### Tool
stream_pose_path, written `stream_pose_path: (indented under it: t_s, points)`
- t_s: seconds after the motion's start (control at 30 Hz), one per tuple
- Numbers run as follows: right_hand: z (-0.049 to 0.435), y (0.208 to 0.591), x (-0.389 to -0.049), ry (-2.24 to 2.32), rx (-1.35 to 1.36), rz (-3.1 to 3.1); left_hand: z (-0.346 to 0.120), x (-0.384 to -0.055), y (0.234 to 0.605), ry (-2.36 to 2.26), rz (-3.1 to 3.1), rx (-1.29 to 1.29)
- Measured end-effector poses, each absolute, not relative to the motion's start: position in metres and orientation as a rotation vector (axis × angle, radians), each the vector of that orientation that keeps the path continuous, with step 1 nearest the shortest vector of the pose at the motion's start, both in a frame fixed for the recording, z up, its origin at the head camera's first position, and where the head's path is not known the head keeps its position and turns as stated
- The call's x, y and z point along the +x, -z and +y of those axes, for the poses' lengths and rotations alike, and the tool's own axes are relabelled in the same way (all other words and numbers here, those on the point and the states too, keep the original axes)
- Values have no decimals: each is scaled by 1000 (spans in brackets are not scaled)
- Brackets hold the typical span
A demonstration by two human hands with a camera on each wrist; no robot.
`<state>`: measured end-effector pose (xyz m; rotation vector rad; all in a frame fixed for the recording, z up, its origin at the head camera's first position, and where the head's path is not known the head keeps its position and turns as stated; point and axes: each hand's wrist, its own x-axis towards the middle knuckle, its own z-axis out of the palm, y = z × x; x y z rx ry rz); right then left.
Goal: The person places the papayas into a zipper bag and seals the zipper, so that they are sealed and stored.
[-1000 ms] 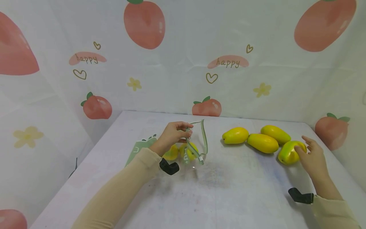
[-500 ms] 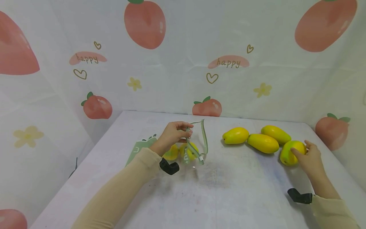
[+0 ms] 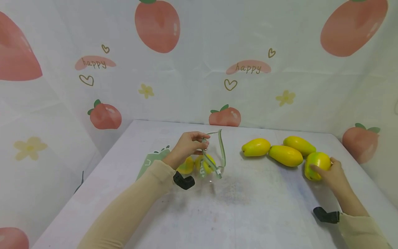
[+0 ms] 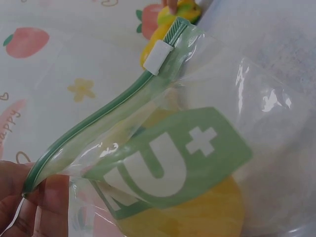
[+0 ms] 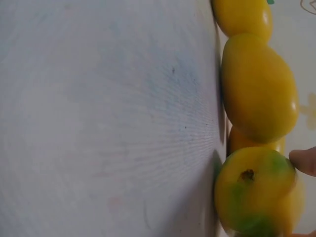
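My left hand pinches the green zip edge of a clear zip bag, holding its mouth apart. The bag has a white slider and a green printed panel. Two yellow fruits show through its plastic. On the right, my right hand grips a yellow-green papaya between thumb and fingers. Its stem scar faces the right wrist camera, where the thumb lies at its side. Close by are three yellow papayas, one at the left, one in the middle, one behind.
A white table carries everything. Its far edge meets a fabric backdrop printed with peaches. Left of the bag's fruit lies a green printed sheet-like piece, partly behind my left forearm. A dark cord shows at the left edge.
My right hand has closed round the yellow-green papaya and turned it, its fingers coming down on its far side. The left hand and the bag stay in place.
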<state>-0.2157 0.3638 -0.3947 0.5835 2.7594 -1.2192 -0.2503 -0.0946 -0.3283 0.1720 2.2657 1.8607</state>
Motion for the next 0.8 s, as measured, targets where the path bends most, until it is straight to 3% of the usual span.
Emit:
stream_pose_path:
  t_s: [0.4, 0.8]
  points:
    - [360, 395, -217, 1116, 500, 2684, -96, -250, 328, -1860, 2273, 163]
    - [359, 398, -216, 1092, 592, 2723, -97, -250, 327, -1872, 2269, 152]
